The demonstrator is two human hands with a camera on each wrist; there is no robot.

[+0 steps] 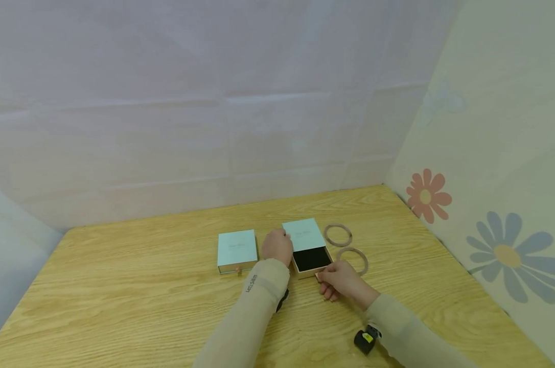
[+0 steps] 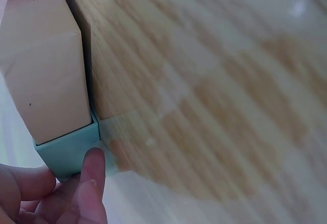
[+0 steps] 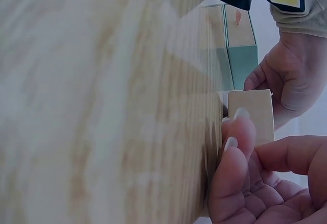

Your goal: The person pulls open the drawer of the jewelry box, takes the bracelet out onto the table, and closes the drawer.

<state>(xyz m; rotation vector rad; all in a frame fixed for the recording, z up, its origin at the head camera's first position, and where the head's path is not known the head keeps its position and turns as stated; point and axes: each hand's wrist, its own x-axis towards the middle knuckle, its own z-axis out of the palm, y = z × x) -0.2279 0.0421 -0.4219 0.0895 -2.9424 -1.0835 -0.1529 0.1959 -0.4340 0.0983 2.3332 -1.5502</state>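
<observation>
A pale teal drawer-style gift box [image 1: 303,234] lies on the table with its cream drawer [image 2: 48,71] pulled partly out, showing a black lining [image 1: 311,258]. My left hand [image 1: 277,247] grips the teal sleeve by its left side; in the left wrist view its fingers [image 2: 93,175] lie against the sleeve's edge. My right hand [image 1: 344,281] is at the drawer's front, pinching the small pull tab there between thumb and fingers. Two ring-shaped bangles, one farther back [image 1: 325,234] and one nearer [image 1: 367,263], lie just right of the box.
A second teal box [image 1: 237,248], closed, with a small tab at its front, sits left of my left hand. The wooden table [image 1: 135,286] meets a pale sheet [image 1: 167,153] at the back and a flower-printed sheet [image 1: 512,153] at the right.
</observation>
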